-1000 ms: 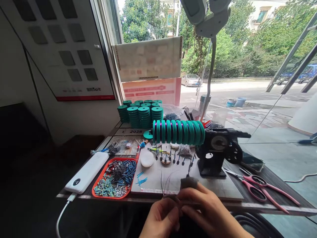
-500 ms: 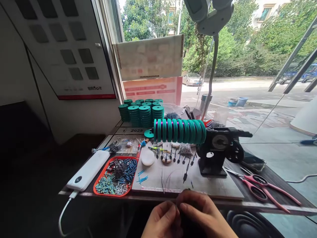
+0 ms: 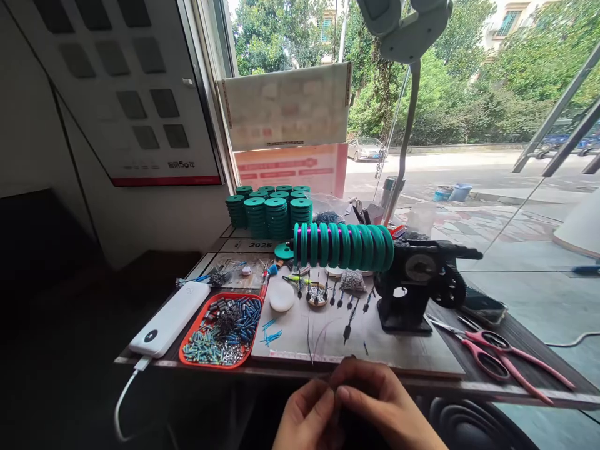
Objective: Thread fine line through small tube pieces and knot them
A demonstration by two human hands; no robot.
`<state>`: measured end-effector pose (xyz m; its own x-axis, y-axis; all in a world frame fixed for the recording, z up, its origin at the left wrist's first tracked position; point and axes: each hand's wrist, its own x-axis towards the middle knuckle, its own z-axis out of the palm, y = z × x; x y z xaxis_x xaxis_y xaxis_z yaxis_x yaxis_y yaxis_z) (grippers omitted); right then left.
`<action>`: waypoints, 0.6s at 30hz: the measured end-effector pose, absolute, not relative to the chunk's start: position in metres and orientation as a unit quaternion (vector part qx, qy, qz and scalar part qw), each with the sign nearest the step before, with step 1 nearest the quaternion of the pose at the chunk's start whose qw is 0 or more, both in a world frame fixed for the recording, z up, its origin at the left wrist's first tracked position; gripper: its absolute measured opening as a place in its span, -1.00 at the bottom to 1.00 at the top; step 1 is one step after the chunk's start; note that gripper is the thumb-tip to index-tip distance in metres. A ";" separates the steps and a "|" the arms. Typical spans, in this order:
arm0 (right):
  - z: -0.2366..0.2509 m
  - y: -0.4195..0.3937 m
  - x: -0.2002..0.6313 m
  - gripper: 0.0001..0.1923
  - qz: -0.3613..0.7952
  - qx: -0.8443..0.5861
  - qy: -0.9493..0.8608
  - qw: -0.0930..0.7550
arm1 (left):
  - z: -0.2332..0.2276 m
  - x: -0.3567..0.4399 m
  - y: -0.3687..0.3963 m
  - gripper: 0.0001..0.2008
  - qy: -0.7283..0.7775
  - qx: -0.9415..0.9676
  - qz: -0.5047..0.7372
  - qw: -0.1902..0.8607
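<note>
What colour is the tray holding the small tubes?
Red-orange tray, left of the white mat; seen clearly in the head view.

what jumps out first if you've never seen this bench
A row of teal spools threaded on a black winding machine fills the middle of the table, with more teal spools stacked behind by the window. At front left sits a red tray of small beads, and both hands, left hand and right hand, pinch something tiny at the near edge.

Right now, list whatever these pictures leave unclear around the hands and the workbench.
1. What the left hand and right hand pinch: head view, covered by the fingertips and too small.
2. Both wrists: cut off by the bottom edge.
3. Pieces in the red tray: too small to identify.
4. Lamp head: cut off by the top edge.
5. Print on the pink sign: blurred.
</note>
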<state>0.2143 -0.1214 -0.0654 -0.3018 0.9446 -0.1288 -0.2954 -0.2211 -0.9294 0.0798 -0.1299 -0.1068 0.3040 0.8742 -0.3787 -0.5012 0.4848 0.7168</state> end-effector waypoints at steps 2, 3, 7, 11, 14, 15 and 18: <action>-0.066 -0.121 0.212 -0.66 0.657 -0.392 -0.434 0.476 | -0.109 0.080 -0.130 -0.55 0.421 0.283 0.463 0.727; -0.067 -0.122 0.211 -0.66 0.648 -0.396 -0.436 0.484 | -0.110 0.080 -0.130 -0.55 0.435 0.307 0.473 0.702; -0.078 -0.124 0.207 -0.67 0.676 -0.381 -0.382 0.502 | -0.114 0.078 -0.133 -0.58 0.454 0.361 0.519 0.628; -0.094 -0.127 0.208 -0.73 0.749 -0.313 -0.327 0.483 | -0.118 0.076 -0.134 -0.56 0.438 0.378 0.492 0.651; -0.102 -0.127 0.209 -0.74 0.770 -0.286 -0.317 0.474 | -0.114 0.076 -0.135 -0.54 0.431 0.368 0.475 0.673; -0.104 -0.127 0.210 -0.74 0.776 -0.282 -0.314 0.470 | -0.111 0.076 -0.135 -0.55 0.430 0.361 0.474 0.678; -0.107 -0.127 0.211 -0.74 0.779 -0.281 -0.304 0.470 | -0.104 0.076 -0.137 -0.59 0.422 0.352 0.462 0.696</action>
<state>0.2109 -0.1269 -0.1071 -0.4000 0.9037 -0.1529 -0.5611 -0.3734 -0.7388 0.0762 -0.1368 -0.1036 0.2167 0.9404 -0.2619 -0.3469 0.3250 0.8798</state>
